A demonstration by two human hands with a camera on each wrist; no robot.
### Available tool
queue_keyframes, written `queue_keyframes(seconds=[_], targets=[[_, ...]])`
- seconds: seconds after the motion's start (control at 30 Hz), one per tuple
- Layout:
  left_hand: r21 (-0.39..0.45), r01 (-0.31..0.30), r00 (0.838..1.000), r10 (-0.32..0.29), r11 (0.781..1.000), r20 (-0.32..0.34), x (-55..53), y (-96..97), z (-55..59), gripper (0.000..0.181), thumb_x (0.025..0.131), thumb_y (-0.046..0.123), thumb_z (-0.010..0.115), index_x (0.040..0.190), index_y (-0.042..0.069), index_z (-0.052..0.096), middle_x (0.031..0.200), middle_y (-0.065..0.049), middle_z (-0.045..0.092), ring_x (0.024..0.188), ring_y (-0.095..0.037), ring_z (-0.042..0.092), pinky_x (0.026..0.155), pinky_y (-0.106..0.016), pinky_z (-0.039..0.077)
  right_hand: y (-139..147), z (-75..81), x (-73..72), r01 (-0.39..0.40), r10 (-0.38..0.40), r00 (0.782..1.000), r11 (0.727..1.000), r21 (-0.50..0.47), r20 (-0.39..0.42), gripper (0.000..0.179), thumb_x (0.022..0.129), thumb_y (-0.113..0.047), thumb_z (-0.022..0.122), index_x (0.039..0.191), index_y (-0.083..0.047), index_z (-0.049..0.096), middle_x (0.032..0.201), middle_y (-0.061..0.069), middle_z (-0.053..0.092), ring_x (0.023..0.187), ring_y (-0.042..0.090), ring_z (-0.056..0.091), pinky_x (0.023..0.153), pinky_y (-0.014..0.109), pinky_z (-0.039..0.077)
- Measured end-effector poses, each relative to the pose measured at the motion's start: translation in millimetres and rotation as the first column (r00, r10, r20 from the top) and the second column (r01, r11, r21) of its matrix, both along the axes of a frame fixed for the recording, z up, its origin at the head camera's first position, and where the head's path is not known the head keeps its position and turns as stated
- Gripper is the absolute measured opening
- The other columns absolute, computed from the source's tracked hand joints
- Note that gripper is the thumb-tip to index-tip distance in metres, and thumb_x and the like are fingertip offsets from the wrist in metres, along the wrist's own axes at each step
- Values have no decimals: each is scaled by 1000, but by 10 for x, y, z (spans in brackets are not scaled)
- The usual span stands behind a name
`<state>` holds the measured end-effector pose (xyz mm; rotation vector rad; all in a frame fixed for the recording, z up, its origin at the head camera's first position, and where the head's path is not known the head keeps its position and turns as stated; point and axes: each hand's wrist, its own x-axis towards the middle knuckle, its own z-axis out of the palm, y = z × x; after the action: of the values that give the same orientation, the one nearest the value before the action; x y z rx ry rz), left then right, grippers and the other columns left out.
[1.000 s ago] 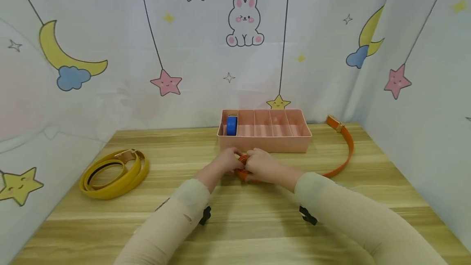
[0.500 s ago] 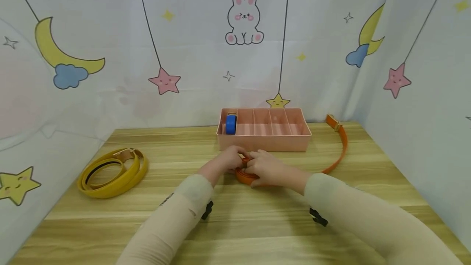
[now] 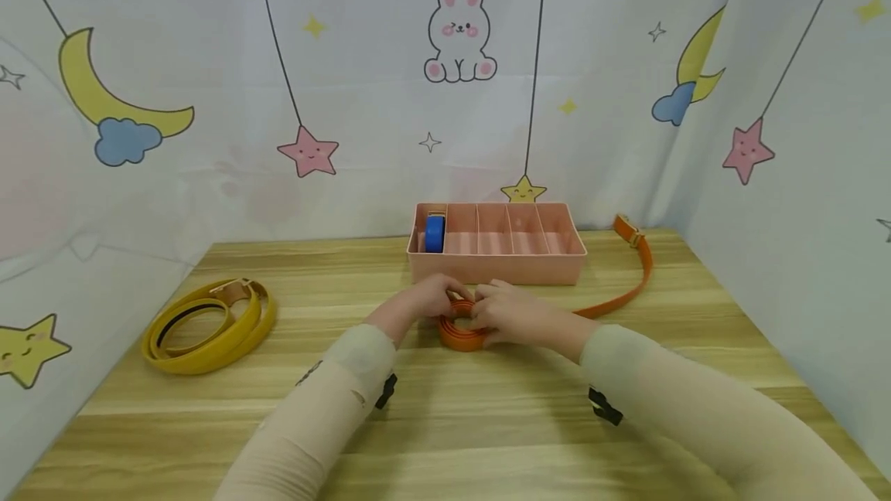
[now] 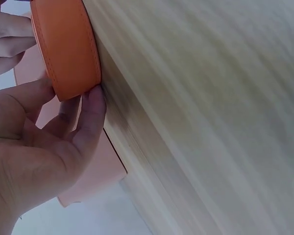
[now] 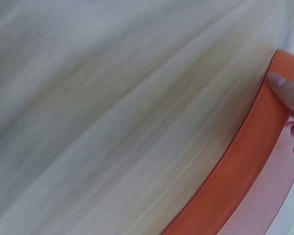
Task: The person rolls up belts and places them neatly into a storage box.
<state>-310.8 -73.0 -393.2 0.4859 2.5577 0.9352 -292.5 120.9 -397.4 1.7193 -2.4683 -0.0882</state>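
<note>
An orange belt [image 3: 462, 340], partly rolled into a coil standing on its edge, lies between both hands in front of the pink box. My left hand [image 3: 431, 298] holds the coil's left side; in the left wrist view its thumb and fingers [image 4: 90, 115] grip the coil's lower end. My right hand [image 3: 518, 317] pinches the coil's right side, and in the right wrist view its thumb [image 5: 286, 93] presses the belt's outer face. The unrolled length runs behind the right hand and curves back to a gold buckle [image 3: 635, 238].
Just behind the hands stands a pink box [image 3: 496, 269] with several compartments; a rolled blue belt [image 3: 435, 233] sits in its leftmost one. A loosely coiled yellow belt [image 3: 209, 362] lies on the left of the wooden table [image 3: 459, 439]. Printed white curtains hang behind and beside it.
The right hand has shifted slightly right, showing more of the coil. The loose orange length has moved back and straightened somewhat, while its buckle end stays at the back right.
</note>
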Motion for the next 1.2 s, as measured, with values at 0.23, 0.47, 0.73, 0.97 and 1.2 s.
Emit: queue_keyframes(seconds=[0.23, 0.47, 0.73, 0.97, 1.2], targets=[[38, -120, 992, 121, 992, -28, 38, -41, -91, 16, 87, 10, 73, 102, 5, 74, 97, -6, 65, 78, -15, 55, 65, -24, 49, -119, 4, 45, 13, -13, 1000, 999, 48, 17, 30, 77, -39, 80, 96, -16, 77, 80, -6, 68, 78, 14, 46, 72, 26, 38], [75, -251, 967, 247, 965, 59, 152, -4, -194, 34, 79, 15, 77, 109, 2, 66, 92, -7, 61, 69, -18, 55, 57, -29, 51, -203, -76, 83, 66, -65, 997, 998, -22, 35, 24, 73, -37, 83, 72, -16, 71, 69, -9, 61, 77, 14, 51, 72, 28, 44], [18, -193, 978, 194, 981, -75, 162, 133, -114, 36, 76, -3, 62, 112, 3, 68, 98, -9, 62, 77, -22, 51, 56, -26, 39, -276, -74, 108, 175, -166, 982, 978, -115, 85, 24, 75, -37, 83, 67, -18, 70, 67, -8, 62, 76, 16, 58, 72, 33, 48], [52, -123, 992, 121, 991, 30, 114, 132, -80, 45, 72, -10, 63, 114, 4, 69, 85, -6, 59, 61, -16, 48, 47, -25, 38, -199, -75, 137, 80, -81, 997, 992, -99, -9, 27, 73, -44, 82, 74, -18, 73, 70, -9, 62, 79, 14, 51, 78, 31, 44], [-4, 29, 999, -29, 1000, 18, 89, 129, -16, 44, 77, -11, 62, 117, 6, 69, 92, -6, 61, 71, -16, 49, 55, -23, 39, -53, -28, 124, -19, 19, 1000, 999, -49, 0, 37, 73, -43, 82, 98, -17, 78, 92, -6, 67, 95, 16, 48, 82, 34, 41]])
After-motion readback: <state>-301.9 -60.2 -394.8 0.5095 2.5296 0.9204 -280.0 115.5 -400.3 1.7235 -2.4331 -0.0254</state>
